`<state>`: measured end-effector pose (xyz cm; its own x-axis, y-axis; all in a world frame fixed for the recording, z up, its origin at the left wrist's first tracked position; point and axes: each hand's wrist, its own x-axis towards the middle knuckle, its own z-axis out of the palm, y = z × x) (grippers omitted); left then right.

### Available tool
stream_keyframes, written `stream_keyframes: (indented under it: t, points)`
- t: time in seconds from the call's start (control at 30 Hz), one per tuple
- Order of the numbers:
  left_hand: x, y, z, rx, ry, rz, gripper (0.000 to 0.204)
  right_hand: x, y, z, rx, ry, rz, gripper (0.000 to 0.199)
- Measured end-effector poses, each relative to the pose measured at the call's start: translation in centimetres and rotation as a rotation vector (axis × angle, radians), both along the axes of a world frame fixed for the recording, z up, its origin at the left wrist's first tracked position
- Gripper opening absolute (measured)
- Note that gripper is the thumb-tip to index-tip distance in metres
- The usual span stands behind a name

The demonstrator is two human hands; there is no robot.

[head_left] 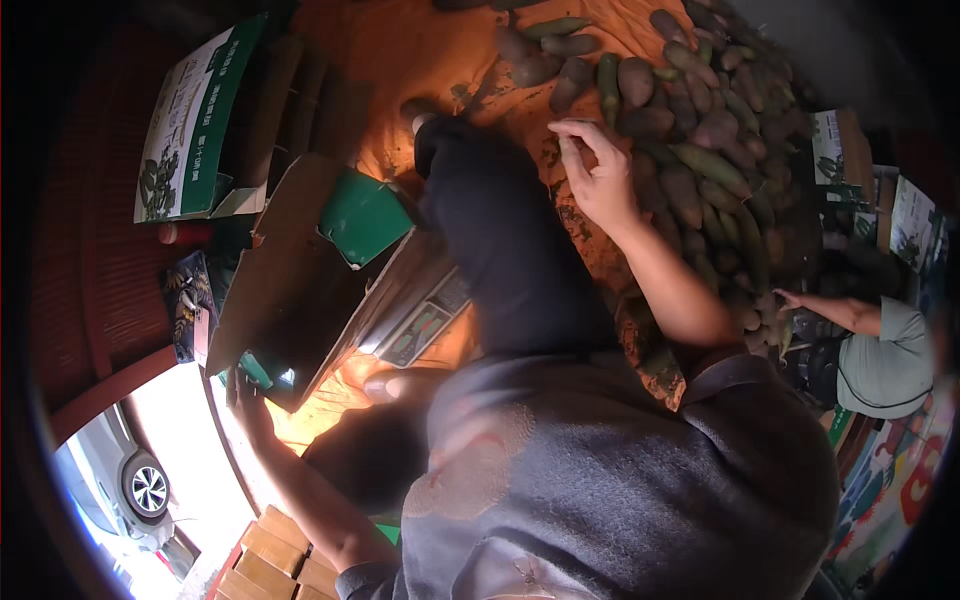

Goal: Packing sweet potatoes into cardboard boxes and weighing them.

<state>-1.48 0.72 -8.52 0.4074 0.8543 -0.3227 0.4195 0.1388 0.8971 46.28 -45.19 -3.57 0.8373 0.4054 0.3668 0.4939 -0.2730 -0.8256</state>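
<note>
My right hand [600, 180] hovers at the left edge of a pile of long brownish-purple and green vegetables [700, 180]. Its thumb and forefinger curve toward each other with a gap between them, and nothing is held. Down at the left, my left hand [245, 395] grips the near rim of an open cardboard box [290, 240]; its fingers are partly hidden. A green flap or panel [367, 215] shows at the box's far side. The box's inside is dark. Beside it is a scale [420, 330] with a lit display.
An orange sheet [370, 80] lies under the vegetables. Another printed carton [195, 125] stands at the far left. Brown boxes [270, 550] are stacked at the lower left. At the right a co-worker [880, 350] reaches toward the pile, near more cartons [840, 155]. My leg [510, 240] stretches between box and pile.
</note>
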Motion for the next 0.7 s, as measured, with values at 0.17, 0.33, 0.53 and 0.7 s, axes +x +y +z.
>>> stream_keyframes:
  t: [0.17, 0.33, 0.53, 0.7]
  points:
    - [-2.1, 0.1, 0.5, 0.338, 0.261, -0.137, 0.035, 4.9, -10.3, -15.7, -0.431, 0.33, -0.13, 0.037]
    - [0.3, -1.8, 2.0, -0.043, 0.123, 0.034, 0.057, 9.6, -23.1, -23.4, -1.002, 0.404, -0.527, 0.078]
    - [-7.9, -2.5, 2.3, 0.187, 0.529, 0.062, 0.052, 15.5, -28.2, -23.2, -1.208, 0.768, -0.681, 0.09]
    - [-12.1, -3.7, -0.3, 0.212, 0.512, 0.141, 0.043, 15.2, -28.1, -23.9, -1.192, 0.689, -0.647, 0.095]
